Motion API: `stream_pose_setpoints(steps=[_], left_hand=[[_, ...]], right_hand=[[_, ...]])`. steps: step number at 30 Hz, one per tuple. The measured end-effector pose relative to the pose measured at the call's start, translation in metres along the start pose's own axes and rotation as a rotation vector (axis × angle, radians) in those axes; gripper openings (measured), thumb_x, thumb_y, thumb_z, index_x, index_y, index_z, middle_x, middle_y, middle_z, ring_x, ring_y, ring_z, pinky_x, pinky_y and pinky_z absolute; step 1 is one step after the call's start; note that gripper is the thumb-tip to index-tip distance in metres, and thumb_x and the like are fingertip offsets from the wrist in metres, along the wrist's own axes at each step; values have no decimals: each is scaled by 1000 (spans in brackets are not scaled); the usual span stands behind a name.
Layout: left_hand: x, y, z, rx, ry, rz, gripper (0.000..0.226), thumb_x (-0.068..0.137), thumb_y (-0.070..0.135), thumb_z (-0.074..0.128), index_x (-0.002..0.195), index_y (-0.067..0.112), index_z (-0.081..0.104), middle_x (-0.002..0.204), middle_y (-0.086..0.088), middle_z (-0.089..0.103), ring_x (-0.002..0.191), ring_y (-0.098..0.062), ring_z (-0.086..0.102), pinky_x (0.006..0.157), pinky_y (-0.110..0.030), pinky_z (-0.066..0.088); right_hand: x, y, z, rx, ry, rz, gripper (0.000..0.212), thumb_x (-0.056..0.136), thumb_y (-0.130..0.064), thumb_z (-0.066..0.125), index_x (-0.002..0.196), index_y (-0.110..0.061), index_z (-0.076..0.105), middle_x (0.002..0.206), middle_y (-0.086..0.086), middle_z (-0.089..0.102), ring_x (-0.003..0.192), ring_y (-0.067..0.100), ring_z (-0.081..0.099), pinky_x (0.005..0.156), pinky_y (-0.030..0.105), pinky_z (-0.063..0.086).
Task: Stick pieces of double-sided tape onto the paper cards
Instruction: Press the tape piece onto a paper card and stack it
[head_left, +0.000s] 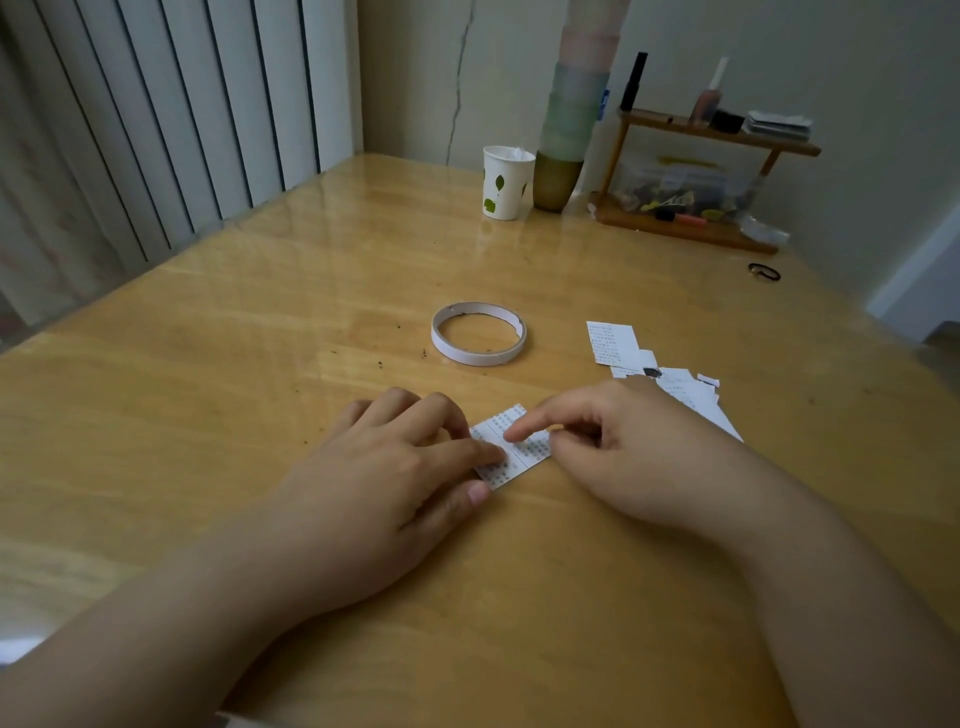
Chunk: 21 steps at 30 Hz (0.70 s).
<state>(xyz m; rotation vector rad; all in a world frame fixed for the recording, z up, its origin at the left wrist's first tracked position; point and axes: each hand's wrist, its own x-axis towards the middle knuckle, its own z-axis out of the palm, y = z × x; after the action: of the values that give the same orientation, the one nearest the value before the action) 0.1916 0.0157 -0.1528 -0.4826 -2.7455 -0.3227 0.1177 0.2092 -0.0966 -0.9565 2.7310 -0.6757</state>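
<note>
Wooden table (260, 312): one printed paper card (511, 447) lies flat, left hand (395, 467) fingertips holding it down, right hand (613, 441) forefinger pressing a strip along its middle, other fingers curled. Tape roll (478, 333) sits beyond; more cards (649, 364) probably await taping.

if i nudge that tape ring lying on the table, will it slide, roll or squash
The tape ring lies flat on its edge face, so a nudge would probably slide it, not roll it. It looks nearly used up, a thin band round an open middle, so it is likely very light and may flex if pinched. The glossy table should let it skate easily.
</note>
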Motion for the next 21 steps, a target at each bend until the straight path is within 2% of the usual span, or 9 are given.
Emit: stream_pose_setpoints(steps=[4,11,14,16,19,20,21], left_hand=[[-1,0,0,-16,-3,5,50,95,55,15,120,42,57,103,19,49,96,-10,51,79,-34,47],[-7,-1,-2,-50,28,24,45,94,49,27,117,36,64,107,19,58,98,-5,52,79,-32,49],[-7,-1,-4,-74,52,23,43,92,46,32,111,34,68,108,19,62,100,-3,53,80,-33,50],[-7,-2,-3,-93,66,27,47,95,49,27,110,34,68,110,21,62,101,0,52,82,-34,49],[-7,-3,-2,-115,65,31,54,97,53,18,112,35,66,111,23,60,102,2,49,83,-33,47],[-8,-4,-2,-126,62,31,54,97,54,17,113,36,66,112,23,59,103,2,48,84,-33,46],[-8,-4,-1,-135,59,29,54,96,55,17,114,36,64,113,24,59,104,2,48,85,-32,44]], right_hand=[[4,5,3,-32,-23,54,36,90,-18,47,101,-45,67,49,-23,46,51,1,45,52,17,37],[6,9,3,110,-57,158,39,91,-17,45,95,-47,69,38,-13,36,39,6,33,43,18,31],[5,12,-1,142,-55,175,31,92,-21,48,95,-44,69,40,-13,37,38,5,33,40,15,29],[5,21,-10,197,83,220,24,91,-22,52,92,-39,69,46,-13,43,42,5,40,42,16,33],[4,46,-31,150,395,352,9,86,-24,62,88,-28,69,64,-11,54,58,6,52,47,16,37],[3,53,-36,93,426,411,6,85,-27,65,90,-25,69,70,-10,56,63,6,52,50,19,37],[2,61,-39,40,410,474,14,83,-33,69,93,-23,68,78,-9,57,70,7,54,55,22,38]])
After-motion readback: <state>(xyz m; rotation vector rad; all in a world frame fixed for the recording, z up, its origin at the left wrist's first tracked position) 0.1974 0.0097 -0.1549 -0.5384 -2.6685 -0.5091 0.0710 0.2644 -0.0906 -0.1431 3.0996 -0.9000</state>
